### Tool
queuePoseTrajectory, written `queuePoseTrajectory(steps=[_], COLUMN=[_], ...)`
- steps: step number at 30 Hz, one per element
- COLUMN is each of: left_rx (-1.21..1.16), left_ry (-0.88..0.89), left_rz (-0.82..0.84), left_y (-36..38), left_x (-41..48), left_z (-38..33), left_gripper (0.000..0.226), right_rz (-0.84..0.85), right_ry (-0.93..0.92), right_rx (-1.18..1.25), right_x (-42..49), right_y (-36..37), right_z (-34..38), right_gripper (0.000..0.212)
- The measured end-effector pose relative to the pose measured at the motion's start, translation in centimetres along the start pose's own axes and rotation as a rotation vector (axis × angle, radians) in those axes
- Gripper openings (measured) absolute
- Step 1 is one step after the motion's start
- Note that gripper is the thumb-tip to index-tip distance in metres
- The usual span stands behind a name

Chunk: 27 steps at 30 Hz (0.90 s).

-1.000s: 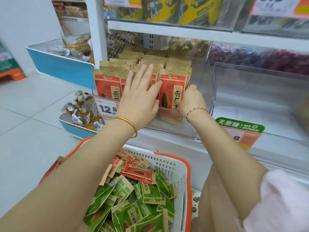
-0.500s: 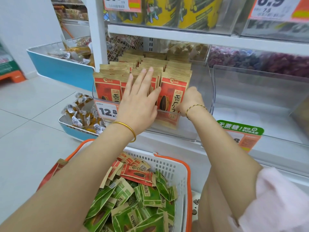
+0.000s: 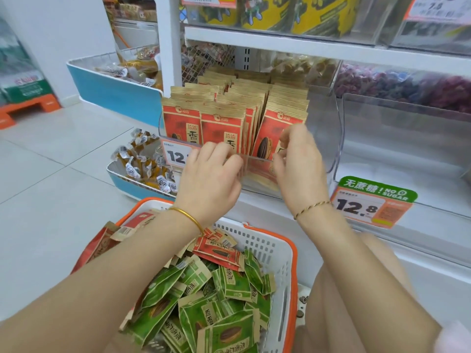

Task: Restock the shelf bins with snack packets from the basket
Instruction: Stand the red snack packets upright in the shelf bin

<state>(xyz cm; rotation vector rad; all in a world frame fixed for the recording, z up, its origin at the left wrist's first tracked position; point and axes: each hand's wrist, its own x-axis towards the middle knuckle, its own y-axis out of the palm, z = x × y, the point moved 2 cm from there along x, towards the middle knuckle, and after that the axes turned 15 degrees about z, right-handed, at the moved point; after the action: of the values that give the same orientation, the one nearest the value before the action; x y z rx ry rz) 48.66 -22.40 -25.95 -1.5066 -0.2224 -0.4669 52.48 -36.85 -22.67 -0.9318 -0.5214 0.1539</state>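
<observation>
The white shelf (image 3: 305, 50) holds a clear bin (image 3: 325, 133). Below it sits the orange and white basket (image 3: 265, 247); arms and the picture's bottom edge hide its near side. In the bin, red packets (image 3: 219, 123) stand in rows, long side up and down, gold tops up, fronts facing the person. The right row leans a little. In the basket, green packets (image 3: 193, 314) lie in a heap, pointing every way.

The left hand (image 3: 210, 179) and right hand (image 3: 299, 164) are at the bin's front with bent fingers. They are blurry, so I cannot tell if they hold anything. They hide the front packets' bottoms. The left hand covers part of a price tag (image 3: 174, 155).
</observation>
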Motion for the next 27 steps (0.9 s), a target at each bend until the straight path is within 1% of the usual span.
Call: queuePoseTrajectory(steps=[2,4,5,7,9,10,12,16,18,20,22,24,27], left_rx=[-0.042,-0.075,-0.073,-0.066,-0.058,-0.045,0.013,0.11,0.108,0.117,0.17,0.229,0.303], left_ry=[-0.109,-0.223,-0.265,-0.347,-0.452,-0.507,-0.598,-0.8,-0.848,-0.777,-0.638,-0.542,-0.502], left_rz=[0.246,0.521,0.624,0.765,0.867,0.901,0.913,0.81,0.744,0.758,0.862,0.958,1.044], left_y=[1.7,3.9,4.9,6.4,7.6,8.1,9.0,9.9,10.2,10.7,11.4,12.3,13.4], left_x=[-2.1,-5.0,-6.6,-9.5,-11.9,-12.9,-14.5,-16.6,-16.9,-16.9,-16.8,-16.7,-16.6], left_z=[0.5,1.5,1.9,2.8,3.7,4.3,5.5,9.1,11.1,12.6,13.2,13.2,12.9], left_gripper=[0.023,0.025,0.029,0.035,0.041,0.044,0.047,0.044,0.04,0.038,0.035,0.041,0.05], right_rz=[0.2,0.461,0.579,0.753,0.866,0.901,0.952,1.031,1.044,1.051,1.061,1.072,1.087], right_ry=[-0.112,-0.158,-0.177,-0.229,-0.28,-0.297,-0.304,-0.283,-0.281,-0.277,-0.266,-0.25,-0.232], right_rx=[-0.013,-0.073,-0.095,-0.119,-0.15,-0.17,-0.185,-0.15,-0.134,-0.12,-0.111,-0.104,-0.097], right_x=[-1.7,-3.2,-3.8,-4.7,-5.4,-5.6,-5.8,-6.1,-6.2,-6.2,-6.2,-6.2,-6.1], right_y=[2.6,6.0,7.8,10.8,13.3,14.3,15.9,18.0,18.6,19.1,19.4,19.5,19.4], right_z=[1.0,1.7,2.1,2.8,3.2,3.2,3.1,3.0,3.0,2.9,2.5,2.2,1.6], right_gripper=[0.02,0.023,0.024,0.025,0.027,0.027,0.024,0.025,0.026,0.026,0.027,0.027,0.028])
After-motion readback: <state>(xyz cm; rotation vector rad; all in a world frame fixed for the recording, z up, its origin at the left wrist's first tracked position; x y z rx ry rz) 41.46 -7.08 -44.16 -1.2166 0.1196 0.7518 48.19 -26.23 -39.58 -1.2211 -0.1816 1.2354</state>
